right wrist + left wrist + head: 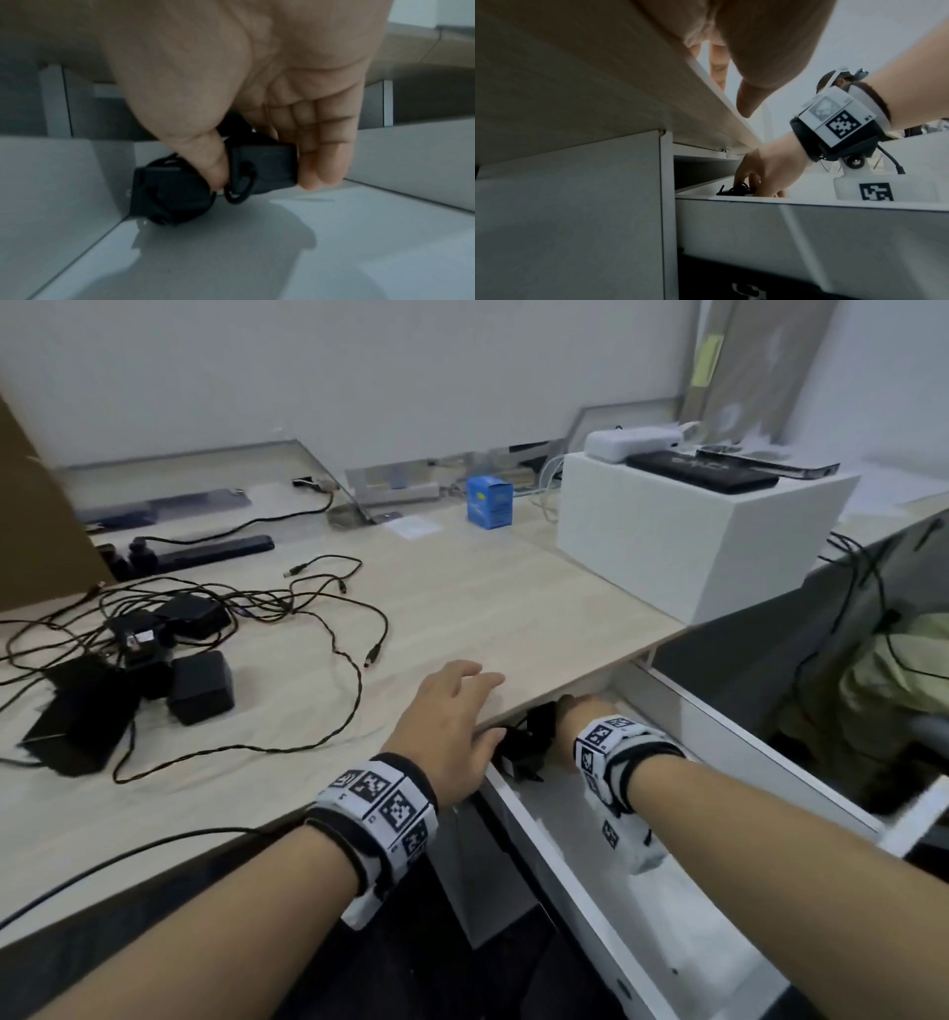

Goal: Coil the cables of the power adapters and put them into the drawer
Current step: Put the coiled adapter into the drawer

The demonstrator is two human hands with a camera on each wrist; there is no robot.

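The white drawer [554, 870] stands pulled out under the desk edge. Deep in it, my right hand [580, 711] holds a black power adapter [262, 166] between thumb and fingers, just above the drawer floor [282, 253]. Another black adapter with a coiled cable [169, 194] lies beside it in the drawer's back left corner, also seen as the dark adapters [524, 747] under the desk edge. My left hand [452, 711] rests flat on the wooden desk [488, 608] at its edge, fingers straight, holding nothing. Several black adapters with tangled cables [154, 660] lie on the desk at the left.
A white box [693, 526] with devices on top stands at the desk's back right. A blue carton [489, 500] sits near the wall, and a black power strip [205, 552] lies at the back left. A cable [128, 860] hangs over the front edge.
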